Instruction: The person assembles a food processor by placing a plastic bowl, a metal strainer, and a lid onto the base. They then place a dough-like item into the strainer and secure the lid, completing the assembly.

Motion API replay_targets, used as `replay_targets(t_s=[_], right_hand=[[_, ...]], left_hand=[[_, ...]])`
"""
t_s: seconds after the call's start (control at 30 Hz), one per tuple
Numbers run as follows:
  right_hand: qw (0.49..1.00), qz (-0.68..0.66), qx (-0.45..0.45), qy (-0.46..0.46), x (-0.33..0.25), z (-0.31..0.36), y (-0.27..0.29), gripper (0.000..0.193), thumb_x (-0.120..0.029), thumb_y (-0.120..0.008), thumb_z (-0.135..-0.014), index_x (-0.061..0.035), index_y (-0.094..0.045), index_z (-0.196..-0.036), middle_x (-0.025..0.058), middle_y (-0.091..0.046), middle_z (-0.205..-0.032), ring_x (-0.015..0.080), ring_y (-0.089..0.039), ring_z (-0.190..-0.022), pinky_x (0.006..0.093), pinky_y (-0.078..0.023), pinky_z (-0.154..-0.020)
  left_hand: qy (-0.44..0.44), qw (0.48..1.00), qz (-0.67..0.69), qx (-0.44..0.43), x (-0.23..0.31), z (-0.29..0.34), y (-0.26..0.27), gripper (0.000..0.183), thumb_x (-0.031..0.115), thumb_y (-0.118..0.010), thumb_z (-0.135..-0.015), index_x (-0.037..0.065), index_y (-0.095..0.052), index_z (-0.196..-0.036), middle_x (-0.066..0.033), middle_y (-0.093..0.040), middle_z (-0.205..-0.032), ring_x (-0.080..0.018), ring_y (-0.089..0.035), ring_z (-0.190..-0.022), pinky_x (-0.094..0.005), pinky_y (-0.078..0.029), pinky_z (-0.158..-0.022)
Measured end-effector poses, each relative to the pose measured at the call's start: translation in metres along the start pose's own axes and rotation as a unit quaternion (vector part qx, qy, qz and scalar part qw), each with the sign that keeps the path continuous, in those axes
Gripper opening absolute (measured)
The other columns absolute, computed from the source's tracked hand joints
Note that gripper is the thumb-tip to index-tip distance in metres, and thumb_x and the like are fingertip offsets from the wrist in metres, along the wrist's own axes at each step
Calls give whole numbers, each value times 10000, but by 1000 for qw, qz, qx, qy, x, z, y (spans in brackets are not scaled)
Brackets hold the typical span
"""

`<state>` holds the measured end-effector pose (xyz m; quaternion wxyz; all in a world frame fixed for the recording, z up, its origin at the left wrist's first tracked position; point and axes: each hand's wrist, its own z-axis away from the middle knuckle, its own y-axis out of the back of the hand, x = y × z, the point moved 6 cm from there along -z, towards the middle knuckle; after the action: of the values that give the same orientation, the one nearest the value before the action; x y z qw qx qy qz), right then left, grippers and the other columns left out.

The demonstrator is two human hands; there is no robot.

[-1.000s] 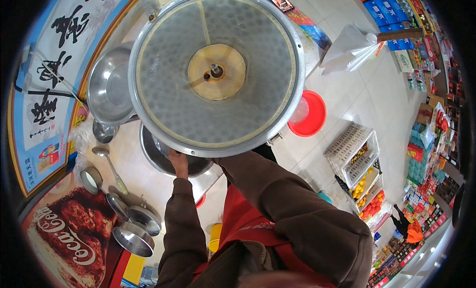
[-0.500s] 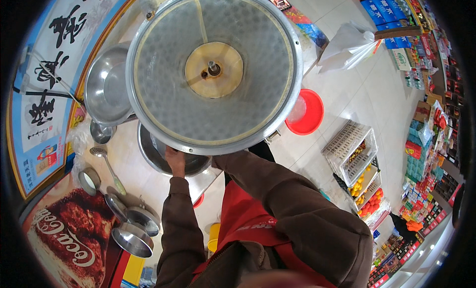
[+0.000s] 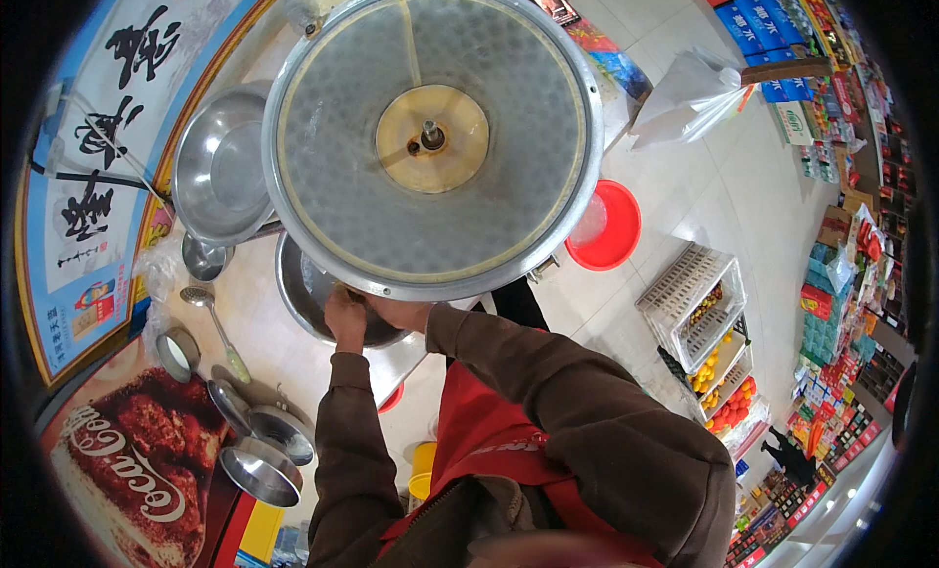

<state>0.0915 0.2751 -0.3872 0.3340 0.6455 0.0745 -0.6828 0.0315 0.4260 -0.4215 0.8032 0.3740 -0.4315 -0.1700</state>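
A large round metal hopper (image 3: 323,177) with a yellowish disc and a central shaft fills the upper middle. Below its near rim stands a steel basin (image 3: 290,286), partly covered by the hopper. My left hand (image 3: 345,318) is over the basin, its fingers curled and their tips mostly hidden; what they hold, if anything, does not show. Close by on its right is my right hand (image 3: 403,312), reaching in under the hopper's rim. Its fingers are out of sight there.
Left of the hopper are a wide steel bowl (image 3: 201,177), a ladle (image 3: 204,259), a slotted spoon (image 3: 217,323) and several small pans (image 3: 262,472). On the floor to the right stand a red bucket (image 3: 621,226) and stacked crates (image 3: 675,284) with fruit.
My right hand has come into view beside the left one under the hopper's rim. The left hand has shifted slightly and its fingers look more curled. The whole view has moved a little.
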Motion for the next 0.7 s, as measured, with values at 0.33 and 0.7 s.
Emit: replay_targets(t_s=[0.33, 0.7], right_hand=[[999, 12, -43, -2, 20, 13, -3, 442, -296, -507, -981, -99, -472, -1376, 147, -482, -1409, 302, -481, -1258, 396, -368, -1058], [999, 11, -40, -2, 4, 11, 6, 366, -203, -451, -982, -114, -506, -1333, 159, -546, -1303, 331, -533, -1177, 410, -417, -1000]], left_hand=[[-41, 984, 166, 41, 1, 15, -36, 299, 94, -667, -821, -51, -605, -1075, -140, -638, -1078, -278, -597, -1018, -368, -447, -916], [50, 965, 255, 20, -26, -6, -48, 297, 71, -531, -885, -55, -568, -1152, -115, -643, -1105, -235, -609, -1001, -350, -454, -911]])
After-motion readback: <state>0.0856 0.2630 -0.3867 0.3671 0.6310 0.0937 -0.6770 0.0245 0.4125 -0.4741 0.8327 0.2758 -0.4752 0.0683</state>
